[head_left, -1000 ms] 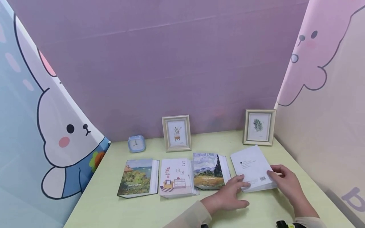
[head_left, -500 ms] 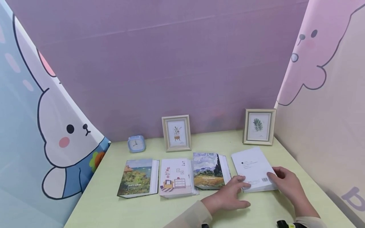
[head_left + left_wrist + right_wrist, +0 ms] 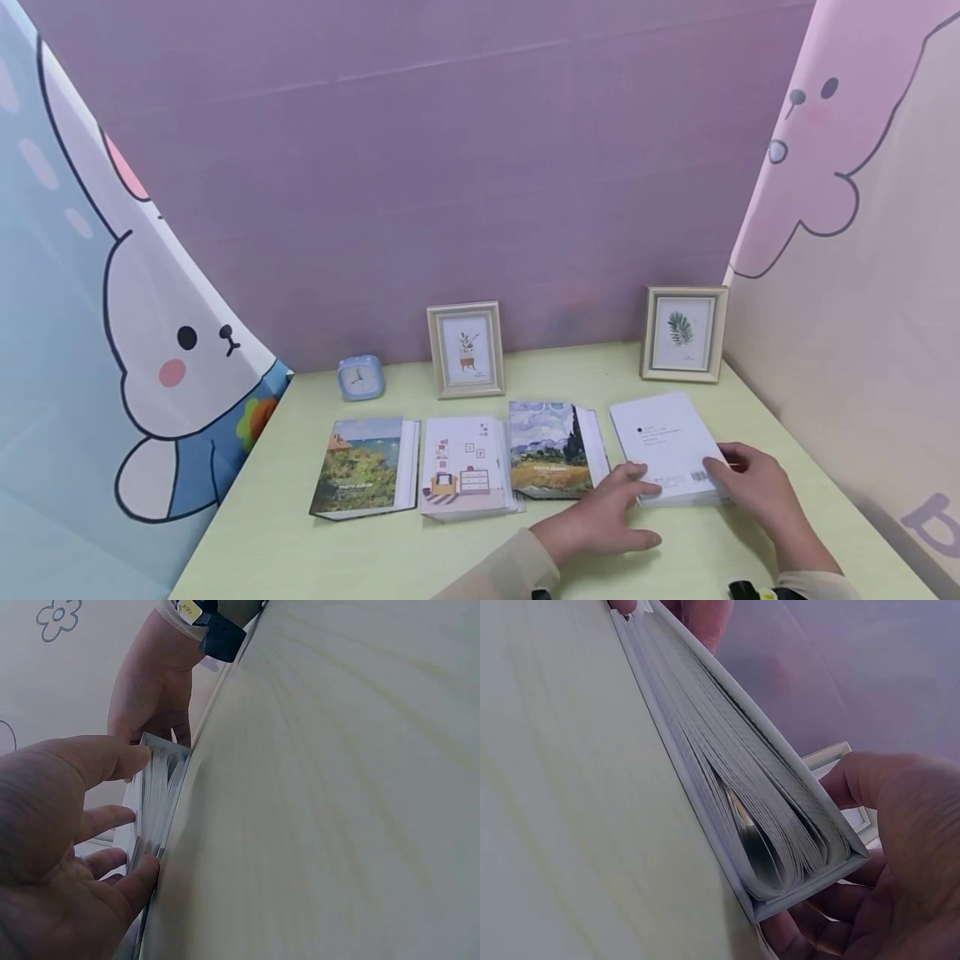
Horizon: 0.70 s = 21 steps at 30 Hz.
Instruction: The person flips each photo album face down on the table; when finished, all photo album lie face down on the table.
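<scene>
A white photo album (image 3: 663, 442) lies with its barcoded back cover up at the right of the row. My right hand (image 3: 757, 487) grips its right side, the thumb on top of the cover; the right wrist view shows the other fingers (image 3: 840, 904) around the lower spine edge. Fingers of my left hand (image 3: 600, 512) touch the album's near left corner, while the thumb points right, apart from the cover. In the left wrist view, loose page edges (image 3: 159, 799) show between the two covers.
To the left lie a landscape album (image 3: 551, 450), a furniture-print album (image 3: 463, 467) and a seaside album (image 3: 360, 467). Behind them stand a blue clock (image 3: 361, 378), a plant-pot picture frame (image 3: 466, 350) and a leaf picture frame (image 3: 682, 335). Fabric walls enclose the pale table (image 3: 255, 550).
The white album's far edge has come down and nearer, and the album has turned slightly. My right hand has moved a little toward me with it; the left hand has barely moved.
</scene>
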### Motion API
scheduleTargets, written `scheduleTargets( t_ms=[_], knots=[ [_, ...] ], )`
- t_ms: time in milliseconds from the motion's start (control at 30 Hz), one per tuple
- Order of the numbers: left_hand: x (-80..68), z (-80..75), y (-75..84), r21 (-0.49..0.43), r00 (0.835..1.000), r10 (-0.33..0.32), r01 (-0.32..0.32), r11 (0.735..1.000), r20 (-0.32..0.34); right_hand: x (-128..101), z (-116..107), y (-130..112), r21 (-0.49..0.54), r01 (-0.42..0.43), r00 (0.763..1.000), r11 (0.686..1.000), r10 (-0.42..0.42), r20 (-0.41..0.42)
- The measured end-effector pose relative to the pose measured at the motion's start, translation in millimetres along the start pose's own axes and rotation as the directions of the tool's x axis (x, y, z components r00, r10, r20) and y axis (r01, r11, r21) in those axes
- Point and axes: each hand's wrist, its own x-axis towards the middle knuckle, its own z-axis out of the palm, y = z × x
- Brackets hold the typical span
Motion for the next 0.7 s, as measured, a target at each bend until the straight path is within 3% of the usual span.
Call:
scheduleTargets(
  t_ms=[400, 600, 700],
  knots=[
    [-1.4, 1.5, -3.6, -0.064, 1.0, -0.006, 0.008, 0.998, 0.026, 2.3, 3.7, 3.6, 0.021, 0.035, 0.999, 0.999, -0.035, -0.019],
    [-6.0, -2.8, -5.7, -0.201, 0.998, -0.035, 0.043, 0.979, 0.046, 2.6, 5.2, 2.9, 0.023, 0.062, 0.998, 0.998, -0.061, -0.031],
    [-8.6, -4.6, -4.7, -0.214, 0.998, -0.042, 0.051, 0.976, 0.046, 2.4, 5.7, 1.7, 0.026, 0.066, 0.997, 0.997, -0.065, -0.038]
  ],
)
